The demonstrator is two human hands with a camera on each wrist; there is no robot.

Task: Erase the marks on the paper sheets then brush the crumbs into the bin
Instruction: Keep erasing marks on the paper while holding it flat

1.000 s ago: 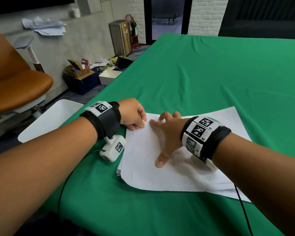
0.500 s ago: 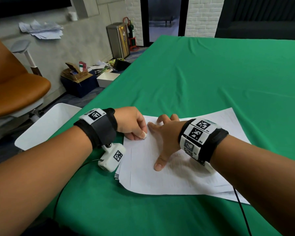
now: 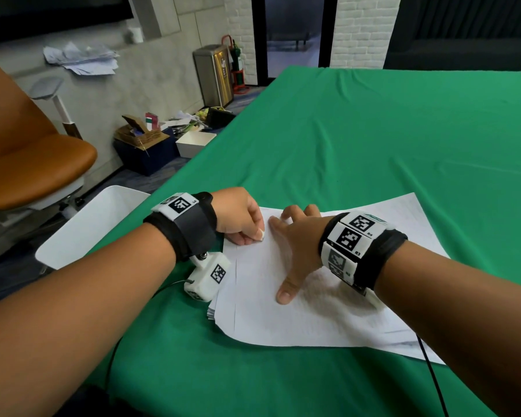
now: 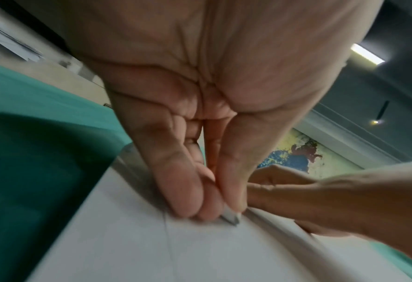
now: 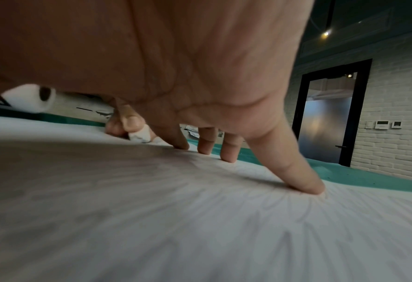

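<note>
A stack of white paper sheets (image 3: 283,314) lies on the green tablecloth near the table's front left edge. My left hand (image 3: 241,219) pinches a small white eraser (image 3: 262,234) and presses it on the top sheet's far left corner; the eraser (image 4: 231,217) shows at my fingertips in the left wrist view, and the eraser (image 5: 141,135) in the right wrist view. My right hand (image 3: 292,245) lies spread flat on the sheet (image 5: 200,219), fingers straight, holding it down right beside the eraser. A faint pencil line (image 3: 236,290) runs down the sheet's left margin.
A white bin (image 3: 94,224) stands on the floor just off the table's left edge. An orange chair (image 3: 33,164) is further left. Boxes and clutter (image 3: 151,139) sit by the wall. The green cloth (image 3: 373,139) stretches far beyond the sheets.
My left hand with the eraser has shifted slightly toward me and right along the sheet's corner, closer to my right hand's fingers. The right hand stays pressed on the paper.
</note>
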